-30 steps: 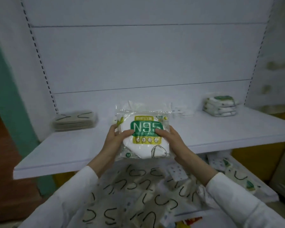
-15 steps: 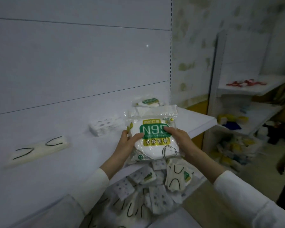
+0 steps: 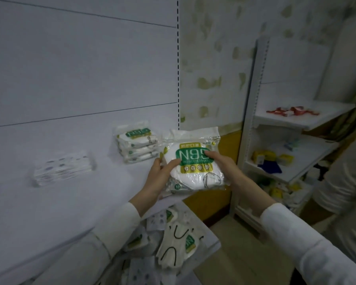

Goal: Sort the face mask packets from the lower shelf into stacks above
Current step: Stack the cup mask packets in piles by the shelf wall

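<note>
**We hold one N95 packet**

Our left hand and right hand each grip a side of it, thumbs on its front. It is at the right end of the upper shelf, near the stack of N95 packets. Loose packets lie on the lower shelf.

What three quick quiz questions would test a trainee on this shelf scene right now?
1. True or false: the left hand and right hand both hold the clear plastic packet with the green N95 label.
2. The stack of matching green-labelled N95 packets on the white upper shelf sits: A) left of the held packet, B) right of it, C) under it.
3. Fill in: loose mask packets lie on the ___ shelf.
Key: 1 true; 2 A; 3 lower.
</note>
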A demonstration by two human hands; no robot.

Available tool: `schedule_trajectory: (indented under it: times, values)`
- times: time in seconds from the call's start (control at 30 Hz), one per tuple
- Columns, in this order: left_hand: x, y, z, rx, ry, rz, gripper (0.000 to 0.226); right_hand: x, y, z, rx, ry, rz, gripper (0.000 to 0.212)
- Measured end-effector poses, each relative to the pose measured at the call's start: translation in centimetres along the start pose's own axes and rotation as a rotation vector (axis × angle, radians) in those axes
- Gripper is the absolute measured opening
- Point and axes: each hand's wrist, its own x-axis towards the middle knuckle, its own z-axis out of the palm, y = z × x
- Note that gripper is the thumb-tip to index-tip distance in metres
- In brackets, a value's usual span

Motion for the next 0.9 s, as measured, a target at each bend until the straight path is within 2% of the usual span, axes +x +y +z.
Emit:
schedule_trajectory:
  times: [0.07,0.23,0.4,0.53,0.67,0.73,0.8,0.9]
  values:
    - [2.1,-0.1,1.1,0.028,0.009,-0.009,0.052,2.2,-0.1,-1.3,-0.013,0.005,0.001,0.034]
    - [7.9,0.5,2.5,0.153,0.04,-0.04,0.05,8.6,-0.6,-3.1,-0.002,0.019,0.022,0.043]
    - [12.7,0.9,3.3,0.092,0.142,-0.053,0.034,14.6,-1.3,-3.8,0.051,-0.024,0.072,0.054]
    - [15.2,0.6,3.9,0.086,0.17,-0.095,0.065,18.6,-1.6,-4.3,0.097,-0.074,0.111,0.035]
    - [16.9,-0.5,4.6,0.211,0.155,-0.109,0.056,22.1,-0.9,-4.4,0.126,-0.177,0.185,0.029]
    - [17.8,-0.4,4.9,0.255,0.156,-0.094,0.053,23.7,-1.0,-4.2,0.134,-0.236,0.215,0.039]
    - [18.8,-0.1,5.1,0.274,0.172,-0.102,0.041,25.7,-1.1,-3.9,0.082,-0.252,0.22,0.035]
    - [20.3,-0.2,5.3,0.404,0.208,-0.122,0.049,28.7,-1.4,-2.6,0.021,-0.266,0.257,0.028]
